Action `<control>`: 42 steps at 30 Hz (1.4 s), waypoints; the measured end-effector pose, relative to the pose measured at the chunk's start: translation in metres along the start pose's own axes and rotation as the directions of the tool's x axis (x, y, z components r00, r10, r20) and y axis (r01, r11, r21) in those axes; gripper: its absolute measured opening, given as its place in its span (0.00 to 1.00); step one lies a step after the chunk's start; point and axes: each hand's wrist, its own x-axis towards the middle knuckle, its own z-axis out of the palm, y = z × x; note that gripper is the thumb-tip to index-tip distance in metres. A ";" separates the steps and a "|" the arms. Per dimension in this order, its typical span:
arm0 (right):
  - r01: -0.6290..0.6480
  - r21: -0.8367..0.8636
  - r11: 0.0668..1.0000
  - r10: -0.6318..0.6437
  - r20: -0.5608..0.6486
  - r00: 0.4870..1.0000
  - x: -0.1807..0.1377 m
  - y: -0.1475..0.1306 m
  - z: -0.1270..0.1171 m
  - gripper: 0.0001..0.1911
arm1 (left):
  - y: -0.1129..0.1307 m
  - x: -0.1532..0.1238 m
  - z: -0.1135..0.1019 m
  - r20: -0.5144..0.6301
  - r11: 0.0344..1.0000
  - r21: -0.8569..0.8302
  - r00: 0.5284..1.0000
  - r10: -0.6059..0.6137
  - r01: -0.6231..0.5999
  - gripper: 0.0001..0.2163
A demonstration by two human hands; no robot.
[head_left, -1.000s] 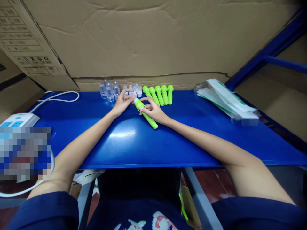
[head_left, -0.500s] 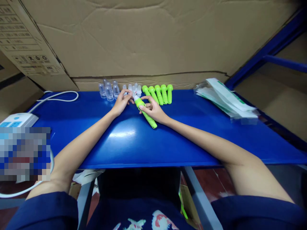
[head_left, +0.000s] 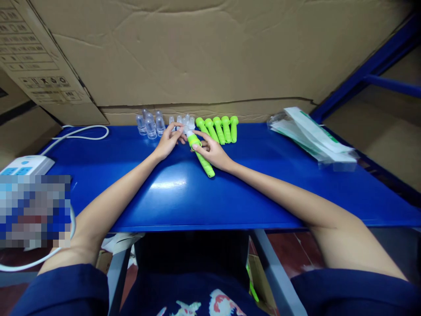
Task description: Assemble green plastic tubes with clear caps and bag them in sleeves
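Observation:
My right hand (head_left: 212,151) is closed around a lime-green, torch-shaped plastic handle (head_left: 204,164), just below its wide collar. The handle lies tilted, its narrow end toward me and its collar pointing away. At the collar end shows a small whitish translucent piece (head_left: 187,130). My left hand (head_left: 169,141) pinches at this piece with thumb and index finger; the exact contact is partly hidden. Just behind my fingers stand several small translucent caps (head_left: 179,119). Several more green handles (head_left: 217,130) lie side by side to the right of them.
Several larger clear plastic domes (head_left: 150,127) stand at the back left of the blue table (head_left: 263,184). Clear plastic bags with white and green card (head_left: 312,138) lie at right. A white power strip (head_left: 28,166) with a cable sits at left. Cardboard (head_left: 204,57) walls the back.
The collar end of the green handle has turned slightly more upright, and my right index finger has shifted toward the translucent piece. Both hands otherwise stay in nearly the same place.

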 end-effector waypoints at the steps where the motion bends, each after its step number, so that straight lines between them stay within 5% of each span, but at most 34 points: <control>1: 0.005 -0.022 1.000 -0.005 -0.012 1.000 0.000 0.000 0.000 0.38 | 0.001 0.000 0.000 0.014 1.000 0.005 1.000 -0.007 0.007 0.12; 9: 0.069 -0.129 0.989 -0.086 -0.134 0.987 0.010 -0.001 -0.018 0.38 | 0.012 0.000 0.006 -0.004 0.984 -0.081 0.987 -0.159 0.158 0.09; 15: 0.034 -0.413 0.910 -0.237 -0.450 0.861 0.035 0.018 -0.093 0.37 | 0.018 0.000 0.010 -0.040 0.962 -0.164 0.973 -0.229 0.220 0.11; 22: -0.116 -0.525 0.843 -0.276 -0.609 0.744 0.032 0.055 -0.158 0.30 | 0.017 0.001 0.009 -0.042 0.963 -0.138 0.970 -0.239 0.231 0.13; 34: -0.255 -0.628 0.736 -0.141 -0.510 0.848 0.018 0.031 -0.160 0.28 | 0.013 0.002 0.007 -0.011 0.972 -0.110 0.978 -0.210 0.208 0.14; 42: -0.242 -0.647 0.723 -0.147 -0.486 0.862 0.014 0.027 -0.164 0.29 | 0.010 0.002 0.006 -0.006 0.974 -0.097 0.979 -0.205 0.203 0.16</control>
